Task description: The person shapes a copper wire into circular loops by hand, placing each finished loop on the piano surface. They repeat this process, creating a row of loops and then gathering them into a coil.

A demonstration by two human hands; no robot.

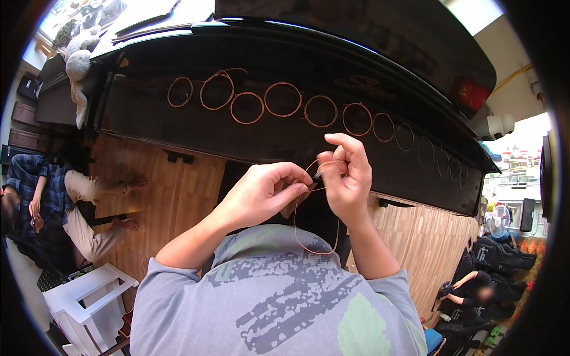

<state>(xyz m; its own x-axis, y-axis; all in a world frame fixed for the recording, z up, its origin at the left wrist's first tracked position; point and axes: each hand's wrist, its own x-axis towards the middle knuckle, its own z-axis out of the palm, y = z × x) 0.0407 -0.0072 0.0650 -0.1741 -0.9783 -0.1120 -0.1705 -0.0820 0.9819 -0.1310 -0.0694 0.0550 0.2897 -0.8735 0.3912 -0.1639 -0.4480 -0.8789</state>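
A: What are the hands doing?

B: Both hold one thin copper wire. The left hand pinches it, along with a small brown scrap, between thumb and fingers. The right hand is closed on the top of the wire, with a finger curled over it. The wire hangs down in a long loop in front of the grey shirt.

A: Is it a ring yet?

B: Not yet, I think. It looks loose and long (not round like the others).

A: What others?

B: A row of wire rings lies on the black ledge above the hands. About a dozen look done. So I'd say a lot is finished, and this one is in the works.

A: Any boxes or bowls?

B: None that I can see near the hands. The rings just sit on the ledge. A white stool stands down at the left, with nothing I can make out on it.
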